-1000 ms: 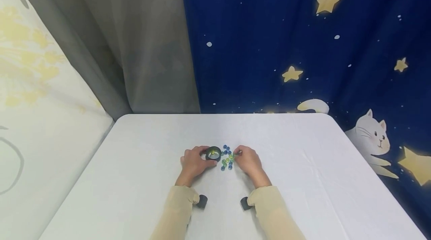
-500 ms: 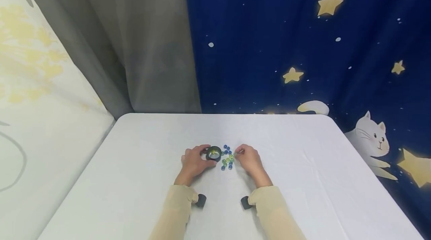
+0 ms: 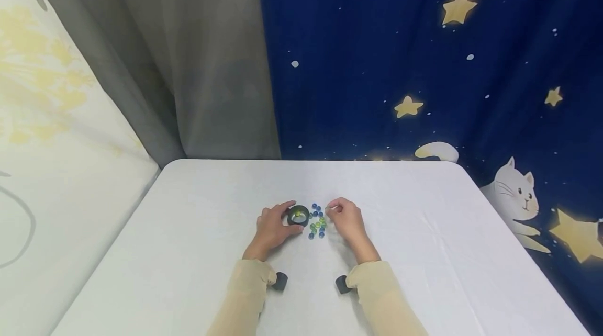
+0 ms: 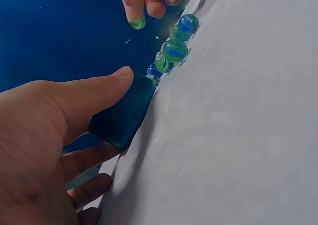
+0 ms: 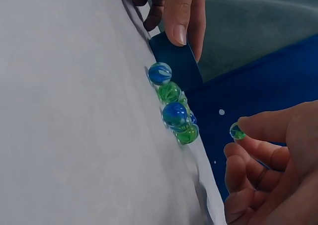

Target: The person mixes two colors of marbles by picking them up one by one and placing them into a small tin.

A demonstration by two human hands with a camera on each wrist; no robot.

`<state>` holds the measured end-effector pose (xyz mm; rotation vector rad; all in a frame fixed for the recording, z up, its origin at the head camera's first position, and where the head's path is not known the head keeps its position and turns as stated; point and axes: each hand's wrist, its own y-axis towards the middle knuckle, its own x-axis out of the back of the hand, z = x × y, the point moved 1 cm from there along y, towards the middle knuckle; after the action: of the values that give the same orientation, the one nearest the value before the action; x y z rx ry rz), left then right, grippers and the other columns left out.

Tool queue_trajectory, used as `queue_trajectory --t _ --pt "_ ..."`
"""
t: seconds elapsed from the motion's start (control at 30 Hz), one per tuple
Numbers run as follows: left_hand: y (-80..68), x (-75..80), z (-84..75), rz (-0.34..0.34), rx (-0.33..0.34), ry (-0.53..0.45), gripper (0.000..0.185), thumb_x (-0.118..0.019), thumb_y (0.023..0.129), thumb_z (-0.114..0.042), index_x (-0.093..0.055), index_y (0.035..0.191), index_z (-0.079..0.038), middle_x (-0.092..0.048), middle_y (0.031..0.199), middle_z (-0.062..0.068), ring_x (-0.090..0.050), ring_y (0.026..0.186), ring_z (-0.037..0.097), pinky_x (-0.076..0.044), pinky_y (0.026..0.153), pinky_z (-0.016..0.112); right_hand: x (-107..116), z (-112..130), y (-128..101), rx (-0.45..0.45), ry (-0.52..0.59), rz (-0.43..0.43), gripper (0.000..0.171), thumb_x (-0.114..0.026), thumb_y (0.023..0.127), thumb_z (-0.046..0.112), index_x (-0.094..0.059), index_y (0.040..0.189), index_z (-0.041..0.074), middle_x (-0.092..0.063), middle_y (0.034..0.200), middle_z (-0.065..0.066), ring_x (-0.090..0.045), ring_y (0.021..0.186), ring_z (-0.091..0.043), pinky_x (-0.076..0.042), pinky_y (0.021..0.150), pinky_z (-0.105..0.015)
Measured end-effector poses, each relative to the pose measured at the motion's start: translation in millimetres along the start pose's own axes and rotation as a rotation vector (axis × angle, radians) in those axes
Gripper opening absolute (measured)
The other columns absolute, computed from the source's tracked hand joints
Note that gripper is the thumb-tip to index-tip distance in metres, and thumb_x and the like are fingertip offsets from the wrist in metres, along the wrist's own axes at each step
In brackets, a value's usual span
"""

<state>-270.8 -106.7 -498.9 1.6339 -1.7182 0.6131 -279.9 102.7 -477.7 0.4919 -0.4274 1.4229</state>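
A small dark round container stands on the white table, and my left hand grips it with thumb and fingers round its wall. Right of it lies a cluster of several blue and green marbles. My right hand hovers just right of the cluster, pinching one green marble between thumb and forefinger, lifted off the table. The left wrist view shows that marble at the right fingertips. A yellow-green marble lies inside the container.
Behind the table hang a grey curtain and a dark blue cloth with stars and a cat. A pale patterned surface borders the table's left edge. Dark wrist-camera mounts sit at both sleeves.
My right hand has lifted slightly up and left over the marbles with a green marble pinched. The left hand and container have stayed put.
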Motion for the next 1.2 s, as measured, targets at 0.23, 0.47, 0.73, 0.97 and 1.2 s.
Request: queue_trajectory --t 0.23,0.47,0.73,0.97,1.2 --pt "0.4 1.3 -0.5 -0.001 0.004 0.009 0.06 -0.079 0.079 -0.039 -0.059 0.133 -0.02 -0.063 0.123 0.005 -0.046 0.099 0.023 -0.034 0.086 0.044 -7 2 1 0.071 0.057 -0.023 0.009 -0.068 0.088 0.012 -0.07 0.096 0.009 -0.061 0.078 -0.001 -0.054 0.069 -0.017 -0.045 0.065 -0.032" --pt "1.6 1.2 0.2 0.004 -0.006 0.008 0.06 -0.08 0.079 -0.038 -0.06 0.132 -0.02 -0.063 0.124 0.004 -0.046 0.098 0.023 -0.034 0.088 0.046 -9 4 0 0.097 0.106 -0.052 0.009 -0.069 0.086 0.009 -0.069 0.095 0.01 -0.062 0.076 0.0 -0.055 0.069 -0.017 -0.046 0.066 -0.033" --pt "2.3 1.5 2.8 0.007 -0.024 0.003 0.059 -0.082 0.076 -0.037 -0.062 0.129 -0.019 -0.064 0.123 0.004 -0.047 0.095 0.022 -0.034 0.089 0.047 -13 10 -5 0.122 0.134 -0.016 0.01 -0.069 0.088 0.009 -0.069 0.097 0.008 -0.062 0.076 0.0 -0.055 0.07 -0.016 -0.046 0.066 -0.031" --pt "2.8 2.8 3.8 0.006 -0.043 -0.01 0.059 -0.084 0.074 -0.037 -0.064 0.127 -0.018 -0.065 0.121 0.005 -0.047 0.094 0.023 -0.034 0.089 0.048 -19 11 -7 0.163 0.134 0.01 0.01 -0.069 0.088 0.008 -0.069 0.098 0.007 -0.062 0.076 0.0 -0.055 0.068 -0.016 -0.046 0.063 -0.03" --pt "1.0 3.7 4.2 0.019 -0.02 -0.024 0.06 -0.085 0.072 -0.037 -0.065 0.125 -0.019 -0.066 0.119 0.003 -0.045 0.094 0.022 -0.034 0.089 0.047 -22 13 -9 0.186 0.11 0.009 0.009 -0.069 0.087 0.007 -0.069 0.096 0.01 -0.061 0.075 0.002 -0.056 0.068 -0.014 -0.048 0.062 -0.028"
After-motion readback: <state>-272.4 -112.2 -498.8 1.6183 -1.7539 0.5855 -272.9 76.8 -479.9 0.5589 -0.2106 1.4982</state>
